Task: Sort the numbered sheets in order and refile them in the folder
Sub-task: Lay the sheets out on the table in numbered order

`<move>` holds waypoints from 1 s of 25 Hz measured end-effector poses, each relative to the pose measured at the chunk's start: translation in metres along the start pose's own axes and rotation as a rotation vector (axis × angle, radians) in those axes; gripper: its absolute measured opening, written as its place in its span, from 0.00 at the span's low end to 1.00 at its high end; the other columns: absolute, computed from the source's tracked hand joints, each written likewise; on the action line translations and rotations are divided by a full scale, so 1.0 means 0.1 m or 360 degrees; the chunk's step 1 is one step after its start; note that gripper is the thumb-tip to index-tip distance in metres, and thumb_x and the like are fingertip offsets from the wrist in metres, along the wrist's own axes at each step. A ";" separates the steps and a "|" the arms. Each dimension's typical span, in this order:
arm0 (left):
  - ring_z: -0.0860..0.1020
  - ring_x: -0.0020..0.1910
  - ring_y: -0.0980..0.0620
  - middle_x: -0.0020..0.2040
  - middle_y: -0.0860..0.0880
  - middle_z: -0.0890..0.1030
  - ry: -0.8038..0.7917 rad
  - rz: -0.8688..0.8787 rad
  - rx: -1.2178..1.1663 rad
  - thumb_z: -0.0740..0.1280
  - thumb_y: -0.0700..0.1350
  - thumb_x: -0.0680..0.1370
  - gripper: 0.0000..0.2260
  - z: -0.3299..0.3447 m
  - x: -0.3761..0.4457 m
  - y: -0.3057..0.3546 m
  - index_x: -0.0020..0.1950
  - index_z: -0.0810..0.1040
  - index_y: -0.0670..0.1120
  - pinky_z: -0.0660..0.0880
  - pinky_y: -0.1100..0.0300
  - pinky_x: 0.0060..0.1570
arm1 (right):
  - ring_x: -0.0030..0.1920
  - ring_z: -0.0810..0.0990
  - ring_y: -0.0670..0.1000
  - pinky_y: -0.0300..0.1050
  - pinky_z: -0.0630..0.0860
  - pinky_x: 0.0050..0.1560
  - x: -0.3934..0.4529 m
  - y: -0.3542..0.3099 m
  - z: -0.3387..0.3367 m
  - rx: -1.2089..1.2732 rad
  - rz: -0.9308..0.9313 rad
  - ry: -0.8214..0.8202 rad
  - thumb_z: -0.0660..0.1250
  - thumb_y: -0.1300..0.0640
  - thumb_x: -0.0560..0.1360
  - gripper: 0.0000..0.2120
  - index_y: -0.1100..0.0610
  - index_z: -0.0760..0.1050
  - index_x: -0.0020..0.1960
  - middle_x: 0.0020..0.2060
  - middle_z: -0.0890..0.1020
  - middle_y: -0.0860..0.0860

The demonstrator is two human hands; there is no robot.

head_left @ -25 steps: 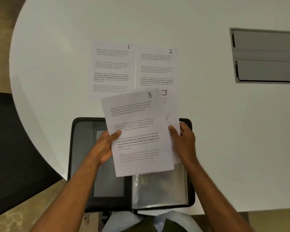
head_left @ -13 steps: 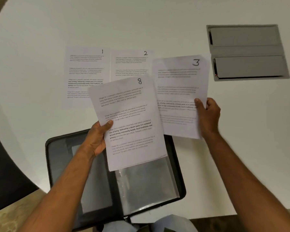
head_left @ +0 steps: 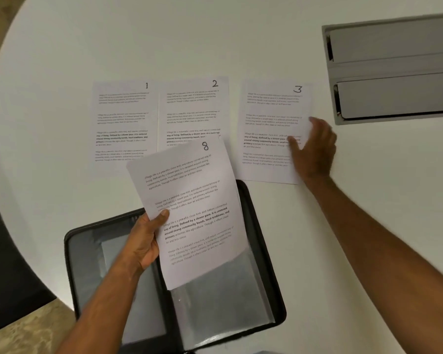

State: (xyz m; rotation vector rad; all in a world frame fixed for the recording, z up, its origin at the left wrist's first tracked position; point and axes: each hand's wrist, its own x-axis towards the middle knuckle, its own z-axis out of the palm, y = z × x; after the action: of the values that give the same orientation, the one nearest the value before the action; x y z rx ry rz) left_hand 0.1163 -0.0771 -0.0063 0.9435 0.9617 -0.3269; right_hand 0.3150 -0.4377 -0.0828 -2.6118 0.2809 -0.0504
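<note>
Three sheets lie in a row on the table (head_left: 241, 34): sheet 1 (head_left: 124, 118), sheet 2 (head_left: 192, 108) and sheet 3 (head_left: 269, 129), long axes pointing away from the person. The right hand (head_left: 313, 146) rests on sheet 3's right edge, fingers (head_left: 296, 144) loosely spread. Half a second ago it held that sheet in the air. The left hand (head_left: 145, 238) pinches the sheet 8 stack (head_left: 189, 208) above the open folder (head_left: 256, 290), so the freed right hand looks nearer the next pick.

Bare table (head_left: 368, 200) right of folder (head_left: 261, 251)
</note>
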 end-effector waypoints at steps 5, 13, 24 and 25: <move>0.85 0.54 0.44 0.61 0.41 0.84 0.0006 0.0023 0.0011 0.67 0.37 0.75 0.23 0.04 0.05 0.06 0.70 0.76 0.42 0.84 0.50 0.47 | 0.80 0.57 0.63 0.64 0.58 0.78 -0.21 0.05 0.28 -0.0337 -0.0521 -0.0378 0.59 0.32 0.79 0.38 0.54 0.62 0.81 0.81 0.60 0.59; 0.85 0.54 0.44 0.61 0.41 0.84 -0.0046 0.0040 0.0005 0.67 0.37 0.75 0.22 -0.03 0.04 0.08 0.70 0.76 0.41 0.84 0.49 0.47 | 0.81 0.56 0.62 0.63 0.56 0.79 -0.02 0.04 0.21 -0.0278 -0.0561 -0.0426 0.58 0.32 0.78 0.39 0.55 0.61 0.81 0.81 0.60 0.59; 0.85 0.54 0.44 0.61 0.41 0.84 -0.0161 0.0052 0.0029 0.65 0.36 0.79 0.17 -0.40 -0.38 0.10 0.68 0.78 0.43 0.84 0.49 0.48 | 0.53 0.78 0.49 0.46 0.75 0.47 -2.73 -0.17 -0.11 0.0148 0.0251 -0.0423 0.64 0.48 0.82 0.11 0.49 0.72 0.63 0.53 0.77 0.44; 0.85 0.54 0.44 0.62 0.41 0.84 -0.0170 0.0049 0.0031 0.65 0.37 0.79 0.19 -0.47 -0.42 0.10 0.69 0.76 0.42 0.84 0.49 0.48 | 0.52 0.78 0.49 0.46 0.75 0.46 -2.89 -0.16 -0.12 0.0121 0.0266 -0.0421 0.64 0.50 0.82 0.10 0.50 0.72 0.63 0.52 0.77 0.46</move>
State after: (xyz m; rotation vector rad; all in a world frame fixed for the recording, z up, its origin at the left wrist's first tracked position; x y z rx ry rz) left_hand 0.0729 -0.0402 0.0227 0.9481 0.8468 -0.3578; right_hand 0.0346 -0.3693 -0.0597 -2.4740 0.3917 0.3330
